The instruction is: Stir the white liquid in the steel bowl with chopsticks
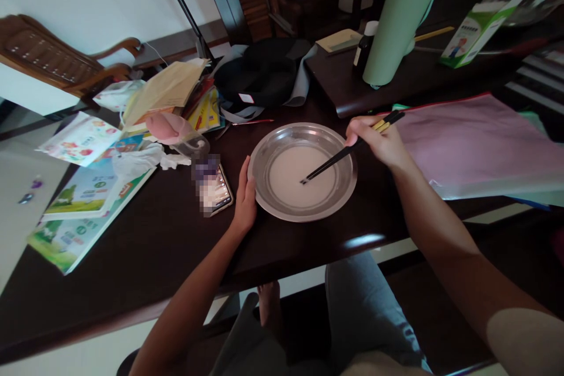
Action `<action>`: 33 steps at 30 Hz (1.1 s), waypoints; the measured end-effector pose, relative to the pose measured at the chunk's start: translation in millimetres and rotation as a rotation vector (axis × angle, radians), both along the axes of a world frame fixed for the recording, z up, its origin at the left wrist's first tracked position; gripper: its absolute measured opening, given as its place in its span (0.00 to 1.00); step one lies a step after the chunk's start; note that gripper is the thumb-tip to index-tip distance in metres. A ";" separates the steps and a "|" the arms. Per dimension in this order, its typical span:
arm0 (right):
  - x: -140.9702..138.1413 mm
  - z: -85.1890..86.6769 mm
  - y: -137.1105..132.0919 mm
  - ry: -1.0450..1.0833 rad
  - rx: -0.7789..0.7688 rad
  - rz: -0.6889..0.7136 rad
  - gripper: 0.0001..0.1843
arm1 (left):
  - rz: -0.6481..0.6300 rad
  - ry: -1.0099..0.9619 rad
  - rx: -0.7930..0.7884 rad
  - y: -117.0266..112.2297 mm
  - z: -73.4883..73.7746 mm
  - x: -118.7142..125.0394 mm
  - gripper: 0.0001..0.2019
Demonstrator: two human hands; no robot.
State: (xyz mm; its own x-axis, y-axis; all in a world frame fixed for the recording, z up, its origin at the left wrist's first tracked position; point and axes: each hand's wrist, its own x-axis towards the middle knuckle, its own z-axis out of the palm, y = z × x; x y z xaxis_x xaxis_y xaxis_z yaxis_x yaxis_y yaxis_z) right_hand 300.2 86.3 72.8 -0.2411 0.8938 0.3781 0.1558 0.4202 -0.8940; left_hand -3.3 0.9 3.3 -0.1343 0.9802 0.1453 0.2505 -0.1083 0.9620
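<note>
A round metal plate (268,147) holding a pale milky liquid (291,179) sits on the dark wooden table (154,235). My left hand (245,197) rests against the plate's left rim, fingers straight and together. My right hand (378,138) is closed on a pair of black chopsticks (335,158) with yellow tops. Their tips dip into the liquid near the plate's middle.
A phone (214,189) lies just left of my left hand. Books and papers (88,188) crowd the table's left side, a pink folder (476,147) lies on the right. A black bag (259,76), a green roll (403,12) and a small bottle (365,47) stand behind.
</note>
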 end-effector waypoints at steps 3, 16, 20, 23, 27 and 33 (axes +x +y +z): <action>-4.8 1.6 -4.0 -0.100 0.002 0.088 0.22 | 0.003 -0.009 -0.003 -0.7 2.4 1.2 0.29; -5.4 1.7 -4.2 -0.119 0.012 0.087 0.20 | 0.003 -0.025 -0.010 -0.6 1.5 1.2 0.29; -2.5 0.1 0.1 -0.050 0.034 -0.058 0.22 | 0.004 -0.018 -0.002 -0.5 1.2 1.0 0.29; -0.3 -0.2 1.2 0.013 0.009 -0.086 0.25 | 0.007 -0.003 -0.001 -0.4 1.6 0.9 0.29; -5.2 1.1 -3.6 -0.081 -0.004 0.057 0.22 | 0.002 -0.008 -0.005 -0.3 2.5 1.2 0.29; 0.1 -0.4 1.7 -0.039 0.042 -0.057 0.21 | 0.001 0.010 0.001 -0.7 3.2 1.1 0.29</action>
